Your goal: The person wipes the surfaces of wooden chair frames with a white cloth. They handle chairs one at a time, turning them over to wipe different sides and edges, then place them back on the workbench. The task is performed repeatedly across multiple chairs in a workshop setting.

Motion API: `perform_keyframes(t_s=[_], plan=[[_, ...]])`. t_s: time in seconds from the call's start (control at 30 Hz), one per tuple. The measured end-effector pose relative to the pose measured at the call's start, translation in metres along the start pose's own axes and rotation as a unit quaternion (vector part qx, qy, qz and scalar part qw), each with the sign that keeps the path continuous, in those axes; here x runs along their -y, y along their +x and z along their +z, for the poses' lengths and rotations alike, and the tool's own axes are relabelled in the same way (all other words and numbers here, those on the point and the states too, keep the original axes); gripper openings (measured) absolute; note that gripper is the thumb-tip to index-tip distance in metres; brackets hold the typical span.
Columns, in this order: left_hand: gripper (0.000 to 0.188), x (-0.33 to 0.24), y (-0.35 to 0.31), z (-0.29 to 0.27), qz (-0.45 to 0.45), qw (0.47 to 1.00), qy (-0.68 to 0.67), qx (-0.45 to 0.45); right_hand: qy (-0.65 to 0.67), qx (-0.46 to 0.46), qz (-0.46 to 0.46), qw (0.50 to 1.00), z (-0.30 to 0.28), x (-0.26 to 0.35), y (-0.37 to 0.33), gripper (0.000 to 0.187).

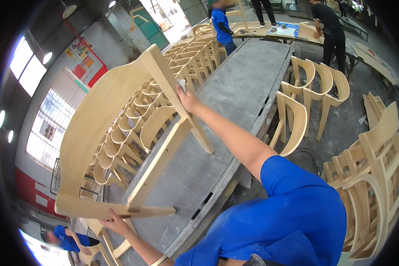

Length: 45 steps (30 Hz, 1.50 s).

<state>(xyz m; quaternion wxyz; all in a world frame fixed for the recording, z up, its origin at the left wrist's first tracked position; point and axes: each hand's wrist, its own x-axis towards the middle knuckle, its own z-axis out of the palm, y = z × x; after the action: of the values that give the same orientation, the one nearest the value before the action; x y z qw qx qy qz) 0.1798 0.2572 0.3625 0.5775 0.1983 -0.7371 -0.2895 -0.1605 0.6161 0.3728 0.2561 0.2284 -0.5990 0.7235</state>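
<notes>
A pale wooden chair frame (153,170) with a wide curved backrest stands tilted on the grey worktable (241,84) before me. Two of its legs touch the table top. My left hand (117,224) grips the near leg from below, close to where it meets the backrest; a dark strip shows beside the fingers. My right hand (189,99) is closed at the far leg, above the crossbar joint. Between its fingers and the wood sticks out a small white sheet (181,83), whose kind I cannot make out. Part of that hand's grip is hidden.
Rows of similar chair frames (113,148) stand beyond the table on the left. More frames (292,124) stand on the right, with stacked wooden parts (368,190) nearer me. Co-workers are at the far end (221,26), far right (332,33) and lower left (68,237).
</notes>
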Motion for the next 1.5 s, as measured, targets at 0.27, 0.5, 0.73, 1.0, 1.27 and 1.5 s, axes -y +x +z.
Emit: perform_keyframes(t_s=[0.27,0.5,0.73,1.0,1.27,1.5], plan=[[0.032,0.024,-0.097,-0.002,0.101,0.976,0.015,0.190,-0.027,0.033,0.060,0.997,0.011,-0.002,0.019,0.055],[0.029,0.172,-0.333,-0.072,-0.267,0.573,0.391,0.669,-0.030,-0.002,0.043,0.999,0.022,-0.004,0.027,0.056],[0.029,0.199,-0.368,-0.078,-0.349,0.629,0.384,0.579,-0.026,0.020,0.053,0.998,0.026,-0.013,0.033,0.054],[0.030,0.204,-0.373,-0.089,-0.422,0.732,0.349,0.405,-0.015,0.024,0.073,0.997,0.029,-0.012,0.040,0.050],[0.025,0.031,-0.191,0.000,-0.335,0.887,-0.146,0.283,-0.059,-0.005,0.087,0.994,0.027,-0.011,0.038,0.052],[0.032,-0.195,-0.069,0.069,0.115,0.760,-0.366,0.524,-0.050,0.008,0.066,0.997,0.026,-0.009,0.043,0.059]])
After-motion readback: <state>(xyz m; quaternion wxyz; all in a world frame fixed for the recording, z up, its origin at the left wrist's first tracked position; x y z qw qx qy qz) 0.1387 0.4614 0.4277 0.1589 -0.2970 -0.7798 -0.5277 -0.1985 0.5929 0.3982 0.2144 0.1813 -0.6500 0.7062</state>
